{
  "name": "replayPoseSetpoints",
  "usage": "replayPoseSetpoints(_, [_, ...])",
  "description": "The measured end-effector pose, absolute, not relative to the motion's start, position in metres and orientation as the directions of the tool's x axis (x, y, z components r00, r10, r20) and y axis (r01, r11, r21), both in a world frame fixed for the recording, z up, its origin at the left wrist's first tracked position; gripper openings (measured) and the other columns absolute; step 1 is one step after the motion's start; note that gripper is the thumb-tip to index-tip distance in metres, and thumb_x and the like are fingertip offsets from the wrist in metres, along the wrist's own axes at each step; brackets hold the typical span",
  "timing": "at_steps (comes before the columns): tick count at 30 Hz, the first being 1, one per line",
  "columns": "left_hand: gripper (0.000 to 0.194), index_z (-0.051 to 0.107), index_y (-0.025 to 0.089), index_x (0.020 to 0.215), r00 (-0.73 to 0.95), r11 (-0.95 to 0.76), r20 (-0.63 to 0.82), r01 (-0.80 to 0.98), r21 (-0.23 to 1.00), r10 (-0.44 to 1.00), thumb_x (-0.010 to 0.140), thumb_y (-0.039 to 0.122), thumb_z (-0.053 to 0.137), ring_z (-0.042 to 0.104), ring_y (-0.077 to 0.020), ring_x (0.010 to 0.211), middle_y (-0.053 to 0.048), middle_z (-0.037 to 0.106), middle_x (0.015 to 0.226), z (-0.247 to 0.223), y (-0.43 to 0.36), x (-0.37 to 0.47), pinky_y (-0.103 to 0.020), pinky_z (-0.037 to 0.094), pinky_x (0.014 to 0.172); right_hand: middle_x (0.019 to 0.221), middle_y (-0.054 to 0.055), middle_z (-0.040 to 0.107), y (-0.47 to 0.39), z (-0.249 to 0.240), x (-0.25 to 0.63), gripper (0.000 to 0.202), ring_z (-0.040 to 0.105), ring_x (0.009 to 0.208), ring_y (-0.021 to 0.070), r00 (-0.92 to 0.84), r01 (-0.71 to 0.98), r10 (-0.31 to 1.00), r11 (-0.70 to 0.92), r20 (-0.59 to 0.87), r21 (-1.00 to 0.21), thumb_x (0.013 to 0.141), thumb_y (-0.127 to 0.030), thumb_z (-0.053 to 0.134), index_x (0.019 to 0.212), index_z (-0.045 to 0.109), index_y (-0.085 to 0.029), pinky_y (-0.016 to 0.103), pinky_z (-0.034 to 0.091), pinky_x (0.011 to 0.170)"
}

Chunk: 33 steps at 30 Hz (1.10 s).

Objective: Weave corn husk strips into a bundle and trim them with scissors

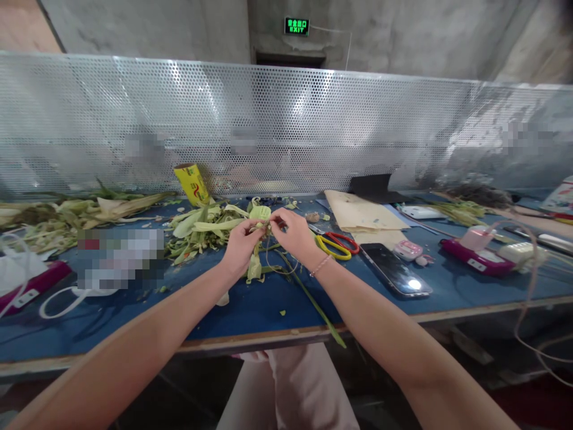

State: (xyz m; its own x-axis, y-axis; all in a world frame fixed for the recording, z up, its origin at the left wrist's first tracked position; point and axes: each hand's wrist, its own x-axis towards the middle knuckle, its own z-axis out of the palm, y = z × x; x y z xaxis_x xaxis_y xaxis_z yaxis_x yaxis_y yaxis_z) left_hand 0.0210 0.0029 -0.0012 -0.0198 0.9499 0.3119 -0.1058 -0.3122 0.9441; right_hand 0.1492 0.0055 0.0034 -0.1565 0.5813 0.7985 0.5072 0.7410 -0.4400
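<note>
My left hand (240, 246) and my right hand (293, 234) meet over the middle of the table, fingertips pinched together on a small bundle of pale green corn husk (255, 267). Part of it hangs down below my fingers. A thin cord (273, 266) loops down under my right hand; whether it is tied to the bundle I cannot make out. Just left of my hands lies a pile of corn husk strips (201, 230). To the right of my right hand rest scissors (335, 245) with one yellow and one red handle loop.
Right of the scissors lie a black phone (394, 272), a pink case (408, 250), brown paper (364, 212) and a purple power strip (477, 257). A yellow carton (192, 184) stands before the perforated metal screen (286, 128). A long green stalk (320, 310) overhangs the table's front edge.
</note>
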Motion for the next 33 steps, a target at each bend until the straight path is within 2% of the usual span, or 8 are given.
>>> replayPoseSetpoints(5, [0.021, 0.061, 0.014, 0.07, -0.027, -0.288, 0.287, -0.167, 0.943, 0.957, 0.053, 0.025, 0.067, 0.047, -0.007, 0.053, 0.001, 0.057, 0.062, -0.001, 0.004, 0.022, -0.021, 0.037, 0.055, 0.07, -0.001, 0.052, 0.009, 0.001, 0.145, 0.004, 0.053, 0.064, 0.0122, -0.045, 0.262, 0.727, 0.671, 0.685, -0.694, 0.071, -0.016, 0.044, 0.071, 0.044, -0.02, 0.027, 0.047, 0.061])
replayPoseSetpoints(9, [0.023, 0.061, 0.014, 0.073, -0.028, -0.291, 0.29, -0.154, 0.944, 0.957, 0.054, 0.027, 0.066, 0.048, -0.0075, 0.054, 0.002, 0.057, 0.06, 0.001, 0.001, 0.022, -0.022, 0.037, 0.055, 0.068, -0.002, 0.047, 0.016, -0.003, 0.144, 0.006, 0.052, 0.064, 0.0119, -0.05, 0.101, 0.804, 0.594, 0.592, -0.798, 0.069, -0.016, 0.043, 0.07, 0.039, -0.02, 0.029, 0.048, 0.063])
replayPoseSetpoints(11, [0.023, 0.061, 0.014, 0.075, -0.035, -0.318, 0.317, -0.117, 0.941, 0.948, 0.056, 0.026, 0.065, 0.048, -0.0079, 0.055, 0.002, 0.057, 0.062, 0.001, 0.0, 0.022, -0.022, 0.038, 0.057, 0.071, -0.001, 0.045, 0.016, -0.003, 0.145, 0.008, 0.051, 0.064, 0.0116, -0.061, 0.156, 0.786, 0.617, 0.616, -0.772, 0.067, -0.014, 0.044, 0.071, 0.039, -0.02, 0.027, 0.048, 0.06])
replayPoseSetpoints(15, [0.022, 0.061, 0.014, 0.077, -0.026, -0.389, 0.388, -0.074, 0.918, 0.921, 0.058, 0.026, 0.064, 0.051, -0.0091, 0.061, 0.0, 0.059, 0.067, -0.002, 0.002, 0.02, -0.023, 0.039, 0.063, 0.081, 0.002, 0.043, 0.011, -0.001, 0.146, 0.009, 0.048, 0.065, 0.0105, -0.123, 0.321, 0.682, 0.715, 0.721, -0.622, 0.067, -0.015, 0.047, 0.072, 0.04, -0.019, 0.024, 0.045, 0.055])
replayPoseSetpoints(20, [0.022, 0.061, 0.014, 0.077, -0.037, -0.39, 0.389, -0.069, 0.918, 0.921, 0.058, 0.026, 0.063, 0.05, -0.0084, 0.059, 0.001, 0.058, 0.065, -0.004, 0.006, 0.019, -0.022, 0.039, 0.062, 0.079, 0.002, 0.04, 0.008, 0.001, 0.146, 0.007, 0.045, 0.067, 0.0111, -0.154, 0.363, 0.644, 0.743, 0.75, -0.563, 0.072, -0.018, 0.045, 0.07, 0.039, -0.019, 0.025, 0.045, 0.058])
replayPoseSetpoints(23, [0.023, 0.061, 0.014, 0.075, -0.056, -0.358, 0.354, -0.091, 0.929, 0.934, 0.055, 0.024, 0.064, 0.049, -0.0077, 0.056, 0.002, 0.057, 0.063, -0.001, 0.005, 0.019, -0.022, 0.038, 0.06, 0.08, 0.002, 0.039, 0.009, 0.0, 0.145, 0.008, 0.045, 0.072, 0.0125, -0.177, 0.317, 0.656, 0.744, 0.734, -0.589, 0.073, -0.018, 0.045, 0.072, 0.038, -0.02, 0.025, 0.045, 0.059])
replayPoseSetpoints(28, [0.024, 0.06, 0.014, 0.075, -0.076, -0.335, 0.327, -0.139, 0.932, 0.942, 0.052, 0.022, 0.064, 0.048, -0.0073, 0.054, 0.003, 0.056, 0.059, 0.002, 0.003, 0.021, -0.021, 0.038, 0.057, 0.088, 0.003, 0.037, 0.013, -0.003, 0.146, 0.008, 0.044, 0.077, 0.0114, -0.22, 0.138, 0.706, 0.706, 0.673, -0.695, 0.074, -0.021, 0.047, 0.074, 0.039, -0.02, 0.025, 0.047, 0.063])
replayPoseSetpoints(33, [0.024, 0.06, 0.014, 0.074, -0.075, -0.339, 0.33, -0.199, 0.92, 0.941, 0.052, 0.023, 0.065, 0.048, -0.0067, 0.053, 0.003, 0.055, 0.058, 0.0, 0.006, 0.02, -0.021, 0.038, 0.055, 0.088, 0.003, 0.038, 0.013, -0.002, 0.15, 0.011, 0.042, 0.09, 0.0138, -0.306, 0.072, 0.662, 0.732, 0.684, -0.677, 0.074, -0.027, 0.052, 0.072, 0.045, -0.019, 0.028, 0.045, 0.076])
